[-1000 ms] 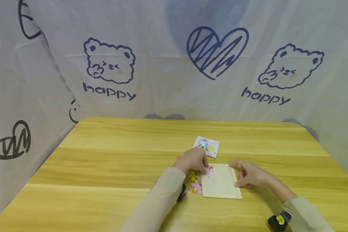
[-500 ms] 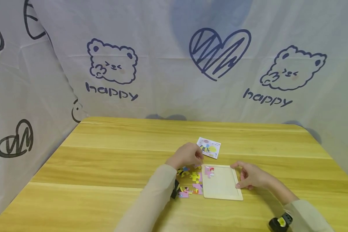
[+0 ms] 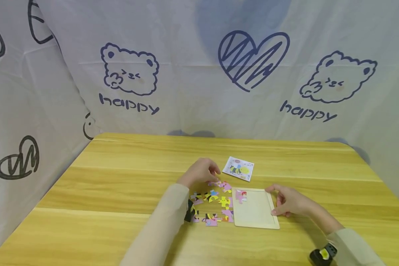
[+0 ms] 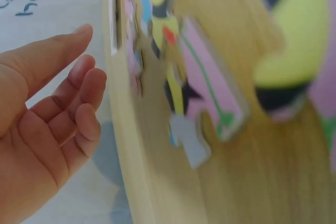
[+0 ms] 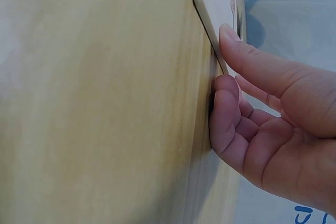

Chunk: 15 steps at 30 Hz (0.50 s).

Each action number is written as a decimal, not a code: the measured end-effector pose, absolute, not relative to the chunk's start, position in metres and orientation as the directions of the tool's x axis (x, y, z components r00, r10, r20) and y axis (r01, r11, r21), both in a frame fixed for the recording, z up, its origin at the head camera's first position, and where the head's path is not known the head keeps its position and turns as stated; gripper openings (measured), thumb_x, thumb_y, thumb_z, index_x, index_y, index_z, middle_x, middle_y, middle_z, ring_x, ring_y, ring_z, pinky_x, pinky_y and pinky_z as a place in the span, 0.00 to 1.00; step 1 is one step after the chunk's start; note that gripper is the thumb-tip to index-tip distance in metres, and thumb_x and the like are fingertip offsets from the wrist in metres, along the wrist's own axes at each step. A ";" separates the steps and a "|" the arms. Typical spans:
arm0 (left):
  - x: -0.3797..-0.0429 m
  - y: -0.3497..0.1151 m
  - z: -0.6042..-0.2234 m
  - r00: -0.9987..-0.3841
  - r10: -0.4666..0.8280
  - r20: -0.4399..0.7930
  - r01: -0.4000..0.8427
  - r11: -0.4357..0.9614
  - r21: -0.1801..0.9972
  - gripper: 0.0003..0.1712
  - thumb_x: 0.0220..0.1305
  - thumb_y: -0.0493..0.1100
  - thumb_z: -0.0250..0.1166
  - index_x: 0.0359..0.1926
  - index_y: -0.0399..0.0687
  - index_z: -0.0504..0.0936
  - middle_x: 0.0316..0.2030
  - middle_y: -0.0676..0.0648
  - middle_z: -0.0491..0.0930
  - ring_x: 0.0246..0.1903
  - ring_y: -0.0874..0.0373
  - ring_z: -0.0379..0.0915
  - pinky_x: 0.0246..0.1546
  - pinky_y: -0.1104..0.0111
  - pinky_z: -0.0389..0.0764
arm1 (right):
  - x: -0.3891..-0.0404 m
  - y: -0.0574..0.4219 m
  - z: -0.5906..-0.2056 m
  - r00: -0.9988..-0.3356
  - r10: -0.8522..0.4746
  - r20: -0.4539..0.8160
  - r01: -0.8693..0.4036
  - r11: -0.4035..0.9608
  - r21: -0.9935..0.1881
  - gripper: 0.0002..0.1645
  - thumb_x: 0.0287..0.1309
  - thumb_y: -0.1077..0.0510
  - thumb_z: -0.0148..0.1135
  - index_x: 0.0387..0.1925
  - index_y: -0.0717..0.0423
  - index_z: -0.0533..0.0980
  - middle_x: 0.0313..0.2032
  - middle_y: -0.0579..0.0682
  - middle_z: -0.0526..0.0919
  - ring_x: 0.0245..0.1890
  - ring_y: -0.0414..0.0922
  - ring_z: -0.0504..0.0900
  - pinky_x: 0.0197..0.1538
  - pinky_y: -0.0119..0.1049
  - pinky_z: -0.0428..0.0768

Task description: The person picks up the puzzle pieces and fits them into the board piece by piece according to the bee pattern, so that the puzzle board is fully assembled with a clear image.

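My left hand (image 3: 202, 171) hovers over the far side of the loose puzzle pieces (image 3: 211, 195). In the left wrist view that hand (image 4: 58, 108) holds nothing, its fingers loosely bent and thumb apart. My right hand (image 3: 289, 200) grips the right edge of a square wooden puzzle tray (image 3: 256, 212). In the right wrist view the thumb of the right hand (image 5: 278, 114) lies on the rim of the tray (image 5: 210, 9), with curled fingers beside it. One pink puzzle piece with a red figure (image 3: 241, 195) lies in the tray's upper left corner.
A picture card of a bee (image 3: 238, 169) lies behind the tray. The loose pieces are spread left of the tray, some touching or near its edge. A printed cloth (image 3: 186, 92) hangs behind the wooden table (image 3: 119, 177).
My left hand has let go of the pink piece in the tray's corner and moved left and away, uncovering more loose pieces. The right hand stays at the tray's edge.
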<state>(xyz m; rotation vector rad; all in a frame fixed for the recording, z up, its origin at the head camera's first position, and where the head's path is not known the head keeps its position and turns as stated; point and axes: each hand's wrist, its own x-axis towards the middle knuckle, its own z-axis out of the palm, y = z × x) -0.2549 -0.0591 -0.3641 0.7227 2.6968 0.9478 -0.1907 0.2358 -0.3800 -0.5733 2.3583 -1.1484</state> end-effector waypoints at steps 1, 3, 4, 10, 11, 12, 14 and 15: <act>-0.256 -0.061 -0.364 -0.865 0.502 -0.028 0.372 0.676 0.636 0.08 0.49 0.33 0.67 0.34 0.38 0.82 0.21 0.51 0.74 0.22 0.62 0.67 0.26 0.74 0.70 | -0.191 0.236 -0.380 -0.811 -0.545 -0.213 -0.168 0.567 -0.807 0.40 0.45 0.62 0.67 0.55 0.74 0.58 0.18 0.51 0.70 0.13 0.39 0.66 0.16 0.28 0.68; -0.256 -0.064 -0.365 -0.869 0.494 -0.042 0.354 0.678 0.645 0.08 0.48 0.33 0.67 0.34 0.38 0.82 0.21 0.51 0.74 0.21 0.62 0.67 0.25 0.74 0.70 | -0.190 0.236 -0.379 -0.811 -0.545 -0.213 -0.171 0.568 -0.805 0.40 0.45 0.62 0.68 0.55 0.75 0.58 0.18 0.51 0.70 0.13 0.39 0.66 0.16 0.28 0.68; -0.257 -0.066 -0.364 -0.871 0.489 -0.048 0.344 0.676 0.652 0.09 0.48 0.32 0.67 0.34 0.37 0.81 0.21 0.50 0.74 0.22 0.61 0.67 0.26 0.74 0.70 | -0.190 0.236 -0.379 -0.811 -0.544 -0.214 -0.168 0.568 -0.806 0.40 0.44 0.62 0.68 0.55 0.74 0.58 0.18 0.51 0.71 0.13 0.39 0.66 0.16 0.28 0.68; -0.258 -0.073 -0.365 -0.873 0.482 -0.083 0.294 0.653 0.698 0.13 0.46 0.31 0.68 0.37 0.36 0.80 0.23 0.48 0.74 0.24 0.60 0.67 0.27 0.74 0.70 | -0.190 0.236 -0.378 -0.815 -0.535 -0.223 -0.154 0.570 -0.807 0.40 0.44 0.62 0.68 0.55 0.74 0.58 0.19 0.51 0.70 0.13 0.39 0.65 0.16 0.29 0.68; -0.259 -0.074 -0.365 -0.872 0.482 -0.091 0.285 0.648 0.706 0.14 0.46 0.30 0.68 0.37 0.36 0.80 0.24 0.48 0.74 0.24 0.60 0.67 0.27 0.74 0.70 | -0.190 0.236 -0.378 -0.815 -0.535 -0.222 -0.154 0.571 -0.807 0.40 0.44 0.62 0.68 0.55 0.74 0.58 0.19 0.51 0.70 0.13 0.39 0.65 0.16 0.29 0.68; -0.259 -0.075 -0.366 -0.869 0.484 -0.098 0.278 0.643 0.713 0.14 0.46 0.30 0.68 0.38 0.36 0.80 0.24 0.48 0.74 0.24 0.60 0.67 0.27 0.74 0.70 | -0.190 0.236 -0.378 -0.815 -0.534 -0.222 -0.154 0.571 -0.806 0.40 0.44 0.62 0.68 0.55 0.74 0.58 0.19 0.51 0.70 0.13 0.39 0.65 0.16 0.29 0.68; -0.260 -0.076 -0.367 -0.866 0.487 -0.113 0.263 0.636 0.726 0.15 0.46 0.30 0.68 0.38 0.36 0.80 0.24 0.48 0.73 0.23 0.61 0.66 0.25 0.74 0.70 | -0.190 0.236 -0.378 -0.815 -0.535 -0.223 -0.154 0.570 -0.807 0.40 0.44 0.62 0.68 0.55 0.74 0.58 0.19 0.51 0.70 0.13 0.39 0.65 0.16 0.28 0.67; -0.261 -0.077 -0.367 -0.865 0.486 -0.125 0.250 0.633 0.732 0.15 0.46 0.30 0.68 0.39 0.36 0.80 0.24 0.48 0.73 0.23 0.61 0.66 0.25 0.74 0.69 | -0.190 0.236 -0.378 -0.815 -0.535 -0.223 -0.153 0.570 -0.807 0.40 0.44 0.62 0.68 0.55 0.74 0.58 0.19 0.51 0.70 0.13 0.39 0.65 0.16 0.28 0.67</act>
